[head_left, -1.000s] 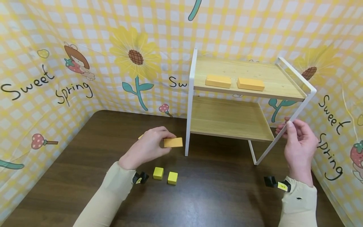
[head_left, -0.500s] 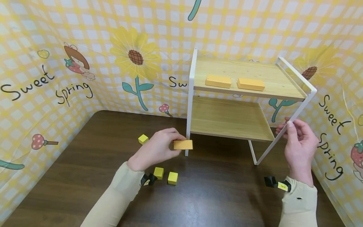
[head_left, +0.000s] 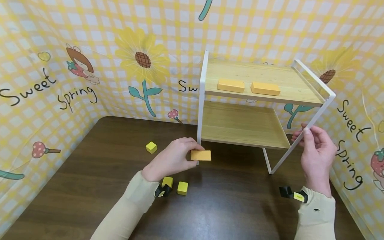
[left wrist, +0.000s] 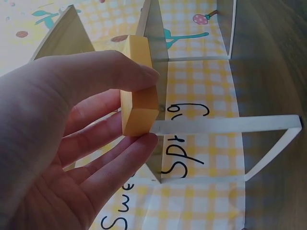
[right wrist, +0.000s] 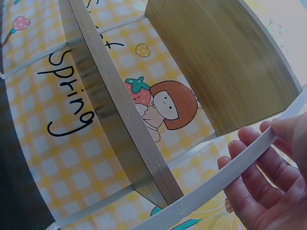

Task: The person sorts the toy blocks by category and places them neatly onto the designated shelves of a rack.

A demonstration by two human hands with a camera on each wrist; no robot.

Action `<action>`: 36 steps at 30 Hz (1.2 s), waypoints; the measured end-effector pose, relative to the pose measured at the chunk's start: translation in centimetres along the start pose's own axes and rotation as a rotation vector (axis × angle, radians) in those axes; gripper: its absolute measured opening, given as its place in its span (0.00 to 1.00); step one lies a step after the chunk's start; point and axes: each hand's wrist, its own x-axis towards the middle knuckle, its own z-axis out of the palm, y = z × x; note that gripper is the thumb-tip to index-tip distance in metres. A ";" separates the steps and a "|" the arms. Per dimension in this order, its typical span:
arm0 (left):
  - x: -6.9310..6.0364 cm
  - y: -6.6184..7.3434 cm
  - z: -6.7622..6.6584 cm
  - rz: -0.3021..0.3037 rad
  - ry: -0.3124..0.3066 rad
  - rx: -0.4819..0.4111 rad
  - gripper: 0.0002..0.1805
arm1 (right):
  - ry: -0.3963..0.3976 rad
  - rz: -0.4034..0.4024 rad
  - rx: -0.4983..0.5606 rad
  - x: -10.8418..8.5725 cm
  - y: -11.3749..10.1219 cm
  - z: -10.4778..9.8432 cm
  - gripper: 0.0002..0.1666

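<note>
An orange rectangular block [head_left: 201,155] is pinched between the thumb and fingers of my left hand [head_left: 175,156], beside the front left leg of a two-tier wooden shelf [head_left: 246,125] with a white frame. The left wrist view shows the same block [left wrist: 139,91] held by thumb and fingertips. My right hand [head_left: 318,156] grips the shelf's right front upright; in the right wrist view its thumb and fingers curl round the white bar [right wrist: 216,179]. Two more orange blocks, one left [head_left: 231,86] and one right [head_left: 265,89], lie along the front edge of the top tier.
Three yellow cubes sit on the dark wooden table [head_left: 90,173]: one farther back [head_left: 151,147], one partly behind my left wristband [head_left: 167,182], and one just right of it [head_left: 182,188]. Checkered cloth [head_left: 168,20] lines the back and sides.
My left hand has moved right with the orange block, across to the shelf's front left leg, uncovering the rear yellow cube. My right hand has stayed on the upright.
</note>
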 end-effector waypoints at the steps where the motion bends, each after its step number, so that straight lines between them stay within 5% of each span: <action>1: 0.1 0.1 0.0 0.003 -0.001 0.001 0.17 | 0.002 -0.001 -0.003 0.0 0.0 0.0 0.15; 23: 1.8 1.8 0.8 0.089 -0.012 0.015 0.17 | 0.008 -0.009 -0.084 0.0 -0.1 0.0 0.16; 36: 3.4 3.4 1.0 0.157 -0.003 -0.008 0.18 | 0.008 -0.012 -0.024 0.0 -0.1 0.0 0.15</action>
